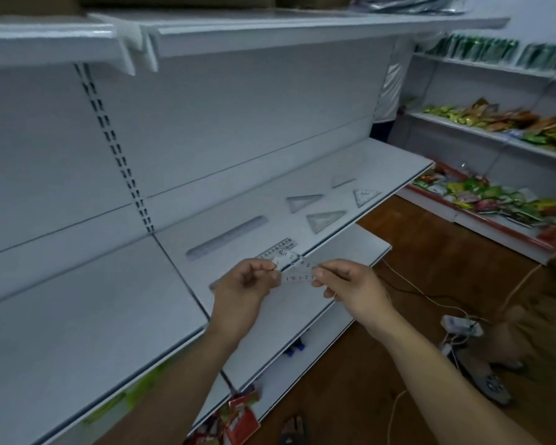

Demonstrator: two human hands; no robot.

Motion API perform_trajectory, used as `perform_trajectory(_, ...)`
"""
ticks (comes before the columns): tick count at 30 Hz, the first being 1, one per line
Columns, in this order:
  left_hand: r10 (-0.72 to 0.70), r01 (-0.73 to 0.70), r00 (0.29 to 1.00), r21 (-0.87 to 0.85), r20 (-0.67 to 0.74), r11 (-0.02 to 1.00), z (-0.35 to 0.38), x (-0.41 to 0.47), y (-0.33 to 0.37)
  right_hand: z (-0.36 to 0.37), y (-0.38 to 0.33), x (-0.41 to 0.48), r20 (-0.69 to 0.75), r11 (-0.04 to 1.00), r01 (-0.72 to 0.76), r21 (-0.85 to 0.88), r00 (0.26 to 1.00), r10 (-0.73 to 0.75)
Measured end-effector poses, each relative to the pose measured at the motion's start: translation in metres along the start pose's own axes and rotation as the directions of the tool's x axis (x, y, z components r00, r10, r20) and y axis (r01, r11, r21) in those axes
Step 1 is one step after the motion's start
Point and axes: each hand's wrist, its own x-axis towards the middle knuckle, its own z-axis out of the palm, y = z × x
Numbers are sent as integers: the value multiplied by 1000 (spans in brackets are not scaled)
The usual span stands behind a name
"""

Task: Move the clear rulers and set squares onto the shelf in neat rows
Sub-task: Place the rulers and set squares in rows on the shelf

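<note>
Left hand (244,284) and right hand (350,284) each pinch one end of the clear rulers (297,268) I hold at the shelf (270,200) front edge; four set squares (304,202) lie on it.

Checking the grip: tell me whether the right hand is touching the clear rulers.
Touching. The head view shows the right hand's fingers pinching the clear rulers at their right end, no gap visible.
</note>
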Motion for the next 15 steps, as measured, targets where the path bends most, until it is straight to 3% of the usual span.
perform_trajectory(9, 99, -117, 990, 196, 101, 974, 75, 131, -5, -80, 4, 121, -25, 997, -24, -71, 999, 22)
perform_trajectory(15, 65, -81, 995, 218, 80, 973, 97, 162, -19, -102, 18, 167, 52, 996, -37, -83, 998, 42)
